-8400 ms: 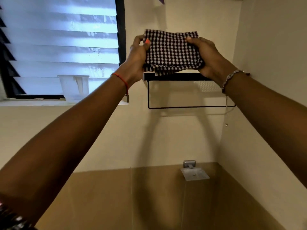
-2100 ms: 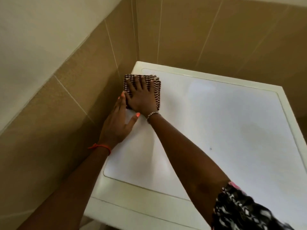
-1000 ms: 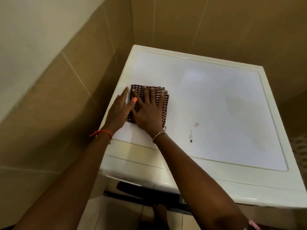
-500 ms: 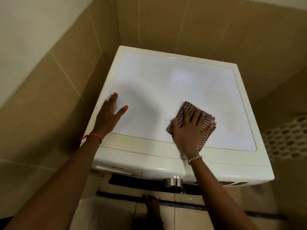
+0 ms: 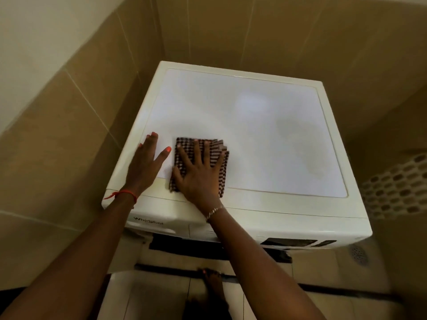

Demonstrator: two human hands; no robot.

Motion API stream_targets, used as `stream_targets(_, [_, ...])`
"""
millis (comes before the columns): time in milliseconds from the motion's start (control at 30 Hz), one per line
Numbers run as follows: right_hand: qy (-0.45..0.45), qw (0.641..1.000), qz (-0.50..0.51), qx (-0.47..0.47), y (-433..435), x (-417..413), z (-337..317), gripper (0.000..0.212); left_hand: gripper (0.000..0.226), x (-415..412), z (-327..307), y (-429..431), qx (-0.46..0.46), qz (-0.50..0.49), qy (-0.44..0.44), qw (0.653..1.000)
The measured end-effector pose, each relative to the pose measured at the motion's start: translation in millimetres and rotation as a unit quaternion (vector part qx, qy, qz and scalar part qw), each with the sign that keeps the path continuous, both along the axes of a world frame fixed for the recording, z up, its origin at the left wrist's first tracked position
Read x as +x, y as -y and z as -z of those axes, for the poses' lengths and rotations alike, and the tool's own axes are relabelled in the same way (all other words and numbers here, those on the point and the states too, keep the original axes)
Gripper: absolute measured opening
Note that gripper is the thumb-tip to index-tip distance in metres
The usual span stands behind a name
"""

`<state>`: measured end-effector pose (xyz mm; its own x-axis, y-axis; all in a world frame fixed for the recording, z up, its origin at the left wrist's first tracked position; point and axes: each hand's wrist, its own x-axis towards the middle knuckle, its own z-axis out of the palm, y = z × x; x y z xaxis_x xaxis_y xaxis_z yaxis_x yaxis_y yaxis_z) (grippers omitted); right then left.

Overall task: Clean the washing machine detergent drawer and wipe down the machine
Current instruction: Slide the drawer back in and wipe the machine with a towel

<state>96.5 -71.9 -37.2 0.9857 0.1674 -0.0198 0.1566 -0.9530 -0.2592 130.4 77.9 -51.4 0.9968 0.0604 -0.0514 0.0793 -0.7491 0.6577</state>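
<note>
1. Your right hand (image 5: 198, 179) lay flat, fingers spread, pressing the cloth (image 5: 189, 145) near the front-left corner of the washing machine (image 5: 265, 125) top.
2. Your left hand (image 5: 145, 165) rested open beside it, bracing.
3. Even pressure and overlapping strokes toward the right edge would have served best.

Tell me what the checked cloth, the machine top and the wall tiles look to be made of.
The checked cloth: woven fabric, probably cotton; matt dark-and-white weave, soft folded layers.
The machine top: smooth white panel, laminate or painted metal, cannot tell which; soft sheen.
The wall tiles: likely glazed ceramic; tan, grout lines, faint gloss.
</note>
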Motion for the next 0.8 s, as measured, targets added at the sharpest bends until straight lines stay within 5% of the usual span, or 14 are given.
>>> stream_targets(133, [0.004,1.0,-0.023,-0.02,38,-64,5,0.058,0.069,-4,-3,8,0.067,0.02,0.02,0.997])
stream_targets(300, [0.005,0.997,0.065,-0.044,127,-94,5,0.061,0.072,-12,-6,26,0.149,0.028,0.026,0.988])
stream_targets(467, [0.007,0.981,0.184,-0.057,190,-63,0,0.061,0.067,-6,-10,44,0.119,0.065,0.005,0.991])
stream_targets(567, [0.019,0.97,0.242,-0.032,201,-36,1,0.053,0.059,-4,-12,41,0.059,0.077,-0.018,0.995])
stream_targets(667, [0.013,0.961,0.275,-0.002,178,-15,-1,0.05,0.057,-7,-19,35,-0.103,0.042,-0.049,0.993])
stream_targets(800, [0.024,0.982,0.184,0.037,97,-10,-4,0.051,0.051,-7,-27,30,-0.229,0.005,-0.07,0.971])
